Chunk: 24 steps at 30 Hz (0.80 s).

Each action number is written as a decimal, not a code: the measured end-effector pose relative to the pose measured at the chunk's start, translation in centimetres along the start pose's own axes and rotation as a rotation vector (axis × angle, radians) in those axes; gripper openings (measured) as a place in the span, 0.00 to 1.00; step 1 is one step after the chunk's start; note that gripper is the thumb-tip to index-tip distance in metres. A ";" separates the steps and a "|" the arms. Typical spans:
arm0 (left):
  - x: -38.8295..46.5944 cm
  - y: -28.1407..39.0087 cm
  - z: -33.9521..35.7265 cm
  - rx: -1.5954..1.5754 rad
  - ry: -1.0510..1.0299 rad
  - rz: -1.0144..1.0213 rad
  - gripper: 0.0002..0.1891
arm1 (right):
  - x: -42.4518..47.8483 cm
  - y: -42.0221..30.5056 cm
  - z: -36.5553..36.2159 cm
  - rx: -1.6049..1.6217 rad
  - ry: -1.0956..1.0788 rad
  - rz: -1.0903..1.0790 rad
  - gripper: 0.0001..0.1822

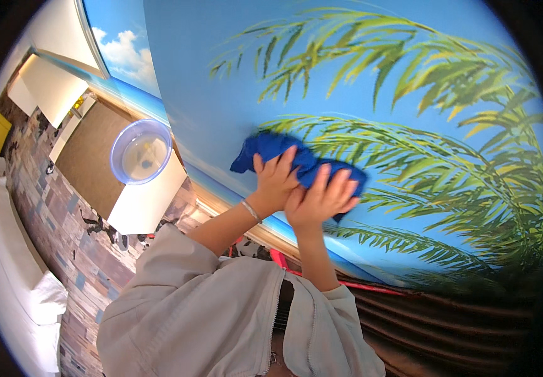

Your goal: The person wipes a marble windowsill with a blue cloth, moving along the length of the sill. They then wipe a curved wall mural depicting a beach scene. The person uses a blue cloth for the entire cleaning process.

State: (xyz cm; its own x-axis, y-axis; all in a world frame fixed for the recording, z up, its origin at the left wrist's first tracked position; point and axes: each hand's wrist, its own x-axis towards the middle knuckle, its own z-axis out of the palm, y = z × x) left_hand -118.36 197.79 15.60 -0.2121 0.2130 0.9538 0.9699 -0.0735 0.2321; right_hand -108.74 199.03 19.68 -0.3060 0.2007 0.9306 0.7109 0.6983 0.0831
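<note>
My left hand [276, 184], with a bracelet at the wrist, presses on a crumpled blue cloth [271, 145]. Beside it, my right hand [321, 200] lies on the cloth's right part, fingers spread. The hands touch or overlap near the thumbs. Under both, the cloth rests against a wall mural [394, 94] of blue sky, palm fronds and a beach. Slight blur shows on the cloth and fingertips. The mural behind the cloth is hidden.
To the left, a clear bluish plastic basin [117, 158] with liquid and a dark spot inside stands on a low brown-and-white table [90, 155]. A white-covered sofa [12, 264] borders the wood-patterned floor [64, 202]. Dark brown ribbed fabric [441, 325] lies at lower right.
</note>
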 end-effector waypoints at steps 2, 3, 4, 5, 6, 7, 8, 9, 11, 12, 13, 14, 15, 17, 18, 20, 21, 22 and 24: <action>-5.0 -1.2 0.7 -0.050 -0.113 -0.034 0.21 | -4.1 -0.4 1.6 -0.020 -0.029 -0.022 0.25; -4.9 -1.5 0.3 -0.039 -0.145 -0.023 0.21 | -3.9 -1.0 2.2 -0.030 0.016 -0.063 0.24; -4.8 -2.0 -0.1 -0.032 -0.179 -0.009 0.21 | -3.4 -1.3 2.5 -0.008 0.042 -0.012 0.24; -4.3 -2.1 0.1 -0.029 -0.174 -0.021 0.20 | -2.8 -1.2 2.4 -0.003 0.031 -0.008 0.24; -2.3 -2.3 0.0 -0.020 -0.133 -0.009 0.18 | -0.5 -1.4 2.0 0.009 0.016 -0.003 0.25; 0.8 -2.6 -0.3 -0.010 -0.051 0.015 0.17 | 1.9 -2.0 1.4 0.029 -0.001 0.006 0.25; 4.3 -2.5 -0.7 -0.010 0.027 0.033 0.16 | 5.2 -2.2 0.5 0.023 0.028 0.019 0.25; 7.8 -2.4 -1.2 -0.009 0.089 0.042 0.15 | 8.4 -2.4 0.0 0.023 0.060 0.031 0.26; 13.6 -1.7 -2.6 -0.089 0.162 -0.009 0.16 | 12.9 -3.2 -0.8 -0.012 0.115 0.053 0.27; 14.6 -1.7 -2.5 -0.067 0.197 0.014 0.16 | 13.7 -3.4 -0.6 -0.013 0.170 0.055 0.27; 15.1 -1.8 -2.4 -0.043 0.231 0.036 0.16 | 14.2 -3.6 -0.4 -0.013 0.224 0.058 0.27; 15.0 -2.1 -2.5 -0.043 0.221 0.023 0.16 | 13.8 -3.5 -0.2 -0.024 0.220 0.049 0.27; 14.5 -2.2 -2.7 -0.046 0.211 0.008 0.16 | 13.3 -3.6 0.1 -0.026 0.214 0.040 0.27; 12.7 -2.7 -2.7 -0.035 0.182 -0.011 0.16 | 11.3 -3.7 0.5 -0.040 0.188 0.031 0.27; 10.6 -3.5 -2.4 0.009 0.154 -0.023 0.16 | 9.7 -3.8 1.1 -0.013 0.173 0.024 0.27; 5.7 -5.1 -1.1 -0.025 0.158 -0.080 0.16 | 6.1 -4.3 2.7 -0.011 0.098 -0.021 0.27; 3.4 -5.5 -0.7 -0.049 0.145 -0.139 0.17 | 4.6 -4.6 2.9 -0.025 0.007 -0.112 0.28; 1.2 -5.7 -0.2 -0.082 0.137 -0.201 0.18 | 3.1 -5.0 3.5 -0.026 -0.033 -0.144 0.27; -0.1 -7.1 -0.9 0.062 0.037 -0.184 0.22 | 3.3 -6.3 3.9 -0.001 -0.087 -0.223 0.25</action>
State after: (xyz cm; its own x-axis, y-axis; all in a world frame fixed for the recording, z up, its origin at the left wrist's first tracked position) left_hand -125.32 197.41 14.08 -0.3893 0.1813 0.9031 0.9198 0.0237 0.3918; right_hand -116.72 197.92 20.89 -0.5087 0.1001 0.8551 0.6206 0.7310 0.2836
